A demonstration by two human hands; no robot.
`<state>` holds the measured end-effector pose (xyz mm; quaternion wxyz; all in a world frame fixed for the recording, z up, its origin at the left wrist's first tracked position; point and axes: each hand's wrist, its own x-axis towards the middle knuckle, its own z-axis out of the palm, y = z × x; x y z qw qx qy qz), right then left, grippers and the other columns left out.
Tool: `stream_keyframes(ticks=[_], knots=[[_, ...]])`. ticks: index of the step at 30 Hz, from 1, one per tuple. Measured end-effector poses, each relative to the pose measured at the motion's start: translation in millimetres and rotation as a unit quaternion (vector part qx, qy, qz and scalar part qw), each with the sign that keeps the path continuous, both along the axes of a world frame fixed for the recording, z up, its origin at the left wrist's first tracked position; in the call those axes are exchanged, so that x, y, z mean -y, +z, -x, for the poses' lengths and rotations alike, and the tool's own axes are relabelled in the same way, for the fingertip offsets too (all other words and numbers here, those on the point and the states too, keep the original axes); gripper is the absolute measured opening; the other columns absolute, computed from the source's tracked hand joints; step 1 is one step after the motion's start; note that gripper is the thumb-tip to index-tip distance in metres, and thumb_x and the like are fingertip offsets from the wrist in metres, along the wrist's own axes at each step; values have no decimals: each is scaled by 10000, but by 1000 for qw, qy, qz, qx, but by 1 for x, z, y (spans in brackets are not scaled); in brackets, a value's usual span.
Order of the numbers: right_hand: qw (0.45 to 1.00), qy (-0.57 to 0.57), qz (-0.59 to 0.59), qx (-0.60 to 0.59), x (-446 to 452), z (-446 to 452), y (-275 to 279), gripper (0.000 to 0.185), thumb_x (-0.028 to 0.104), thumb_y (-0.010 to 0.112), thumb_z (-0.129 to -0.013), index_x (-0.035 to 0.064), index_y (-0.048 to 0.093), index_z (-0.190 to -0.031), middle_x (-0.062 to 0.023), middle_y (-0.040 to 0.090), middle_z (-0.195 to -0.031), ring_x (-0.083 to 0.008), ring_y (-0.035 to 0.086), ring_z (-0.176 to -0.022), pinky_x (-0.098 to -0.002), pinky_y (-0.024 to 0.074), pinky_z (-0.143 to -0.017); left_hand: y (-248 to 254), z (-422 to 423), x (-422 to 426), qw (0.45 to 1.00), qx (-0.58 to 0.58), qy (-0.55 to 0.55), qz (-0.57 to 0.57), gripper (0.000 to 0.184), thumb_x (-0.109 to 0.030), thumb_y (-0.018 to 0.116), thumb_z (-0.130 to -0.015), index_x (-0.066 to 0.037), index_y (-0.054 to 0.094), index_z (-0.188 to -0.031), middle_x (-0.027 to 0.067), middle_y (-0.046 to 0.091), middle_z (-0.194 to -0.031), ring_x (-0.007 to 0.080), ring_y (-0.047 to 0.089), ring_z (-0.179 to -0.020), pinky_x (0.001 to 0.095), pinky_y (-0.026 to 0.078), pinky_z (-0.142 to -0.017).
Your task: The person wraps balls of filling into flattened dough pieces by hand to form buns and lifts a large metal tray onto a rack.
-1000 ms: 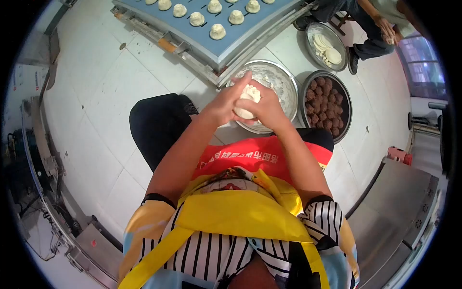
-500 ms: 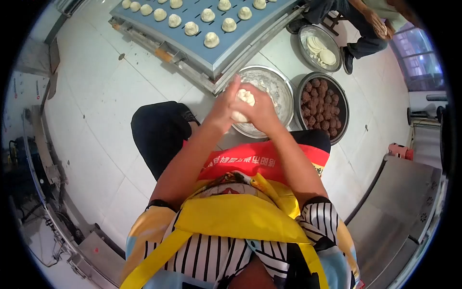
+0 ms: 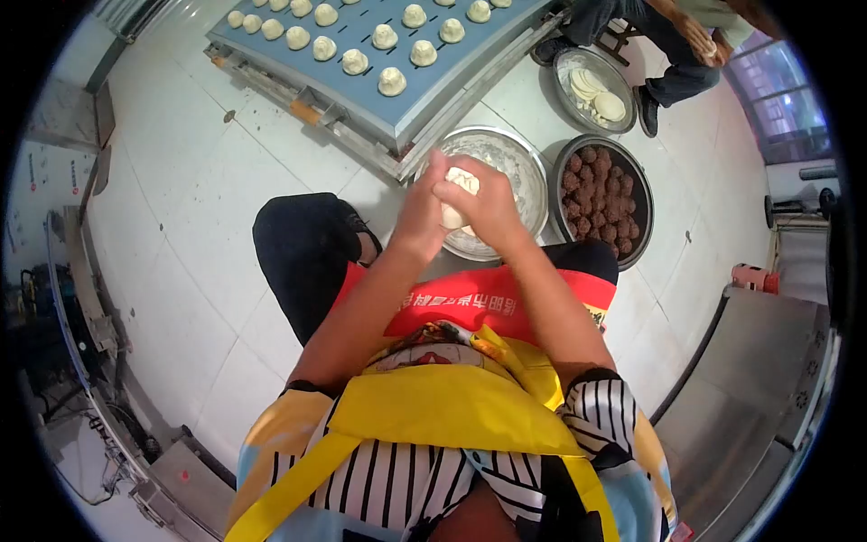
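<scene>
A pale, round dough bun [image 3: 454, 217] is cupped between my two hands above a metal bowl [image 3: 535, 172] dusted with flour. My left hand [image 3: 421, 215] presses against its left side, fingers pointing up and away from me. From the right, my right hand [image 3: 492, 208] wraps round the bun, its thumb reaching across toward my left hand. The bun's gathered, pleated top shows between the hands; much of its side is hidden by my fingers.
A blue slotted tray [image 3: 316, 77] on a metal frame carries rows of shaped buns. Right of my bowl stands a basin [image 3: 647, 194] of dark brown filling balls. Beyond it, a bowl [image 3: 564, 90] holds flat dough rounds. Another person's hands [image 3: 695, 38] are at the upper right.
My left hand has come slightly closer to the right, closing more round the bun. The whole view has shifted a little; the bun stays between my hands.
</scene>
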<state>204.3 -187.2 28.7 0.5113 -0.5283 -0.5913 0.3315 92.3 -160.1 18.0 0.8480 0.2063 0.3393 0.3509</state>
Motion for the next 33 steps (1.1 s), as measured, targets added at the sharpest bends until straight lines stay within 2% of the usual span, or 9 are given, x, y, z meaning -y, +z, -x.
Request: stream_keyframes(ticks=[3,7,12,15,18,21,26,30,33], knots=[[992,61,94,-61,4,-7,16,392,347,696,-782,38,656,-1020,-162,666,-873,-295,639,-748,-340,493,-698,9,19,-12,977,-27,-209,-43,594,-573,437,-914,-60,480,-1211,90,567,-1136,204,580,-1044,384,494,-873],[994,-63,2,95,2,-2,7,363,327,686,-784,43,656,-1009,-141,665,-847,-241,636,-709,-330,490,-644,-7,-6,0,1000,-22,11,-3,617,-579,466,-898,-62,470,-1234,115,581,-1128,242,612,-986,395,544,-766],[991,56,82,-92,4,-3,10,357,348,701,-772,7,656,-866,-155,627,-771,-251,607,-669,-343,473,-635,4,25,-16,974,-51,-217,-26,618,-604,430,-900,-86,476,-1234,87,580,-1145,220,593,-1034,403,516,-826],[994,25,108,-4,-2,-6,7,375,349,705,-767,11,664,-924,-151,631,-765,-229,612,-688,-333,482,-650,-6,0,1,999,-37,8,3,600,-569,479,-896,-63,477,-1217,119,587,-1110,240,615,-979,391,538,-783],[998,18,55,-13,2,1,8,389,356,708,-764,18,669,-953,-148,636,-751,-213,615,-702,-327,488,-663,-10,5,-1,1000,-6,21,3,545,-494,553,-884,-45,488,-1186,125,581,-1067,238,629,-923,410,580,-659],[988,89,97,-77,2,-3,18,384,353,699,-775,22,670,-968,-156,648,-790,-240,624,-726,-331,494,-690,3,24,-12,985,-15,-167,-47,572,-510,563,-873,-51,479,-1203,101,573,-1073,224,601,-985,379,548,-746],[997,20,64,50,-5,2,7,406,325,695,-777,36,643,-1057,-169,655,-918,-261,628,-823,-335,495,-781,12,5,1,997,26,57,51,422,-368,490,-951,-15,490,-1181,115,579,-1075,209,623,-904,375,574,-666],[975,124,167,-80,2,-2,22,417,303,703,-771,31,638,-1080,-136,664,-960,-227,627,-864,-321,489,-793,7,34,-17,979,-48,-196,-36,478,-471,485,-934,-75,500,-1201,66,567,-1123,195,584,-1010,391,534,-739],[995,52,85,30,-1,1,14,442,301,707,-770,36,629,-1115,-104,667,-972,-170,619,-841,-317,495,-772,5,9,1,998,-67,0,14,515,-488,506,-912,-72,487,-1214,83,558,-1129,204,592,-997,387,540,-748]])
